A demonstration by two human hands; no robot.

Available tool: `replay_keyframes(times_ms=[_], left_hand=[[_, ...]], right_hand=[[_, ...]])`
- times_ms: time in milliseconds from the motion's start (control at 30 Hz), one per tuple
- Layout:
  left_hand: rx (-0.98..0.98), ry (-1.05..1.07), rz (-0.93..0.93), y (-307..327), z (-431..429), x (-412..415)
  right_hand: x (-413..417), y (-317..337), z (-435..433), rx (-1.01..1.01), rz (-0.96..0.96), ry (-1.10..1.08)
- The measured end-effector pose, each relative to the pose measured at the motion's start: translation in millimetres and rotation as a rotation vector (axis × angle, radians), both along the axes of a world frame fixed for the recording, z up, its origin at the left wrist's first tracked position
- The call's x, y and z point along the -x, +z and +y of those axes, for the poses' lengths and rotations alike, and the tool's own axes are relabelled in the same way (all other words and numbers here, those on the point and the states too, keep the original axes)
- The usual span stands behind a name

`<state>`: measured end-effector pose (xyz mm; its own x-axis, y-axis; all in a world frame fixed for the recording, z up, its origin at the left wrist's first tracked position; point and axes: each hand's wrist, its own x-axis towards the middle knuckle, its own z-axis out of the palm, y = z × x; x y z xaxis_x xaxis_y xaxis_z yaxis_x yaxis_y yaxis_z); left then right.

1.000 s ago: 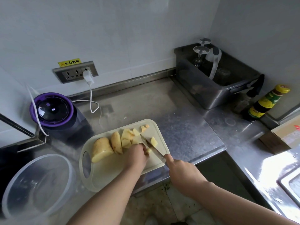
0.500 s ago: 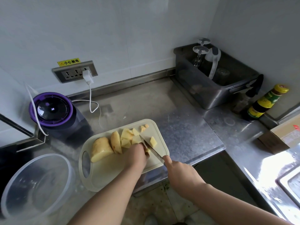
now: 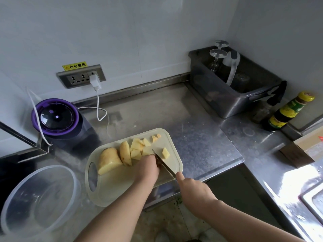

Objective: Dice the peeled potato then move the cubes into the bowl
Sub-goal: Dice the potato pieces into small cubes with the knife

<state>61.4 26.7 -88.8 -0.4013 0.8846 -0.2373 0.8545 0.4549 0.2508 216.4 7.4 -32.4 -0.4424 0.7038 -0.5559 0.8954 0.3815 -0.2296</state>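
My right hand (image 3: 194, 191) grasps the knife (image 3: 163, 163), its handle buried in my fist. My left hand (image 3: 146, 169) hunches against the blade (whether it pins anything, I cannot tell). Potato cubes (image 3: 138, 147) lie on the cutting board (image 3: 122, 187), beside the frame-clipped clear bowl (image 3: 10, 212).

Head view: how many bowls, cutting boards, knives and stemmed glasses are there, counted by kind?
Bowl: 1
Cutting board: 1
Knife: 1
Stemmed glasses: 2, upside down in the grey bin
Total: 5
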Motion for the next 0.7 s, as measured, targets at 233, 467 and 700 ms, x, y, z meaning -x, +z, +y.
replay_keyframes(times_ms=[233, 467, 700], left_hand=[[-0.049, -0.007, -0.051, -1.0, -0.9, -2.4], [-0.033, -0.02, -0.089, -3.6, 7.6, -1.9], [0.013, -0.124, -0.054, -10.1, 14.9, -8.2]], right_hand=[[-8.0, 2.3, 0.2, -0.075, 0.03, 0.012], [-14.9, 4.5, 13.0, -0.171, 0.111, 0.018], [-18.9, 11.3, 27.8, -0.201, 0.131, -0.052]])
